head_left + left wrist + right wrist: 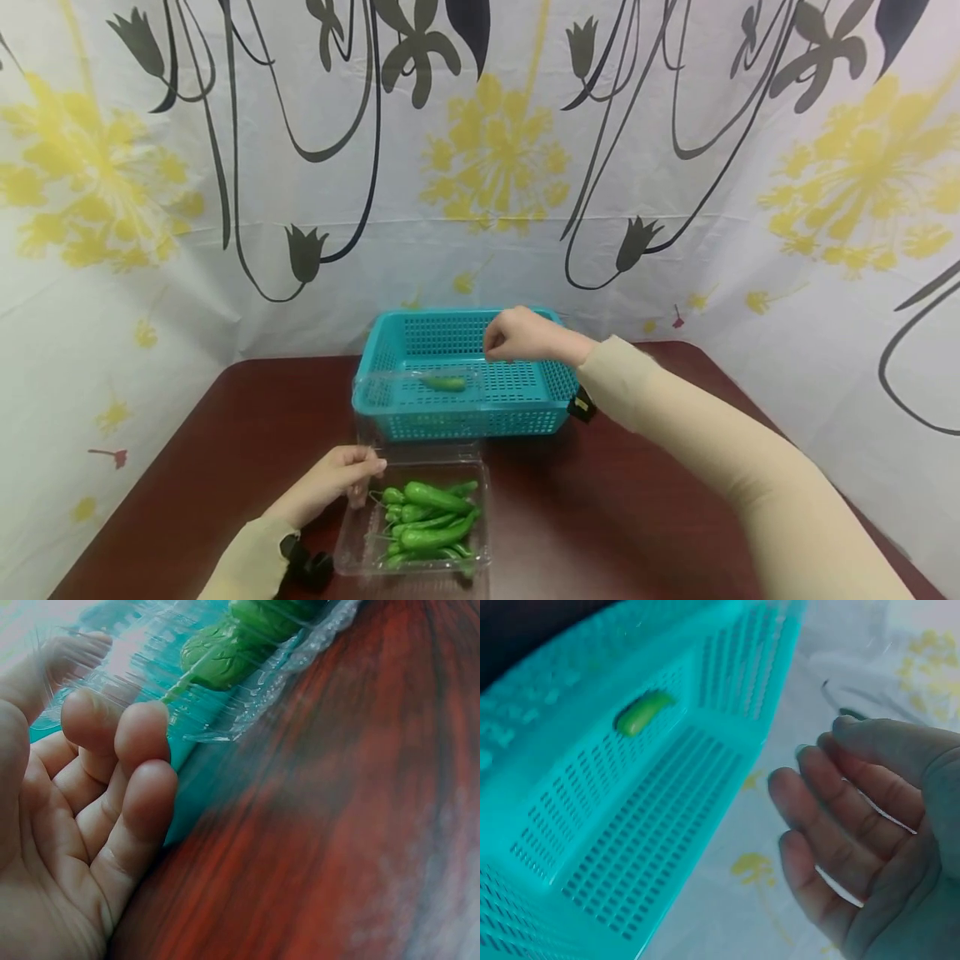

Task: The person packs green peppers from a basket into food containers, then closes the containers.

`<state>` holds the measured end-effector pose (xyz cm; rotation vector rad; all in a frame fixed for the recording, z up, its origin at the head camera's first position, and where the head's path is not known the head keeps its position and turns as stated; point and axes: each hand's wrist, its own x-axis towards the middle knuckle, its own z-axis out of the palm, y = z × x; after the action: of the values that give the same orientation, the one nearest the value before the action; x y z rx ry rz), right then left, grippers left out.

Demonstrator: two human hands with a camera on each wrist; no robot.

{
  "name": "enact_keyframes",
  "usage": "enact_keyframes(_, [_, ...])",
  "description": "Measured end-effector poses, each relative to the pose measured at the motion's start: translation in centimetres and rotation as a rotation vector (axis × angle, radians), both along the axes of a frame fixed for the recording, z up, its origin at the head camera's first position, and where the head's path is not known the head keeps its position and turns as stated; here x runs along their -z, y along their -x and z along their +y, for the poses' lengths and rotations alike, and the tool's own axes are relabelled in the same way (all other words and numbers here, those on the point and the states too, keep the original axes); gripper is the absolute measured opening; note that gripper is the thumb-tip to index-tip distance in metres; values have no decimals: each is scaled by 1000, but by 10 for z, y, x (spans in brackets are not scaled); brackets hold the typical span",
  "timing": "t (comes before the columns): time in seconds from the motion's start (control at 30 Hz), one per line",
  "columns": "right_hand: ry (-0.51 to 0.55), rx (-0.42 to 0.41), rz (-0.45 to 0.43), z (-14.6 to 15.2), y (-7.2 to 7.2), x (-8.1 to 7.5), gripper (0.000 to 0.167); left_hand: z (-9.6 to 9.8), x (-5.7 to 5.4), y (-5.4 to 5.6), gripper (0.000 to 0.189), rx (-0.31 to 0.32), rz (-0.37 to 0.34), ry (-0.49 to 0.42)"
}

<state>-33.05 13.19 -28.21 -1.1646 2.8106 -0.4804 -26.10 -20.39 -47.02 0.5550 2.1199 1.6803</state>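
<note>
My left hand [341, 479] grips the left edge of a clear plastic box [480, 546], with the plastic between thumb and fingertips in the left wrist view. Several green peppers [431, 537] lie in the box, its lid hinged up at the back. Over the turquoise basket [375, 404], my right hand [521, 333] pinches a green pepper [852, 714] between thumb and forefinger. Only its thin curved stem and dark green end show past the thumb in the right wrist view; the rest is hidden. Another green pepper [446, 383] lies inside the basket, near its front wall.
The dark red table [615, 517] carries both basket and box, the basket directly behind the box. The raised clear lid [420, 454] overlaps the basket's front left in the head view. A patterned cloth [450, 250] hangs behind the table and along both sides.
</note>
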Motion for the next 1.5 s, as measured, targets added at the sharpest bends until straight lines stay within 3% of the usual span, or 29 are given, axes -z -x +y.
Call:
enact_keyframes(0.27, [-53,41,-18,-19,44,3,9,1,0,0,32,-4,-16,-7])
enact_keyframes(0.53, [-137,10,-48,-42,71,22,23,-1,1,1,30,-6,-13,7])
enact_keyframes(0.93, [-268,62,-92,-54,87,52,28,1,2,-1,31,-1,-39,-8])
enact_keyframes(1.5, [-301,39,-101,-64,98,64,28,-1,0,-3,36,-11,-4,7])
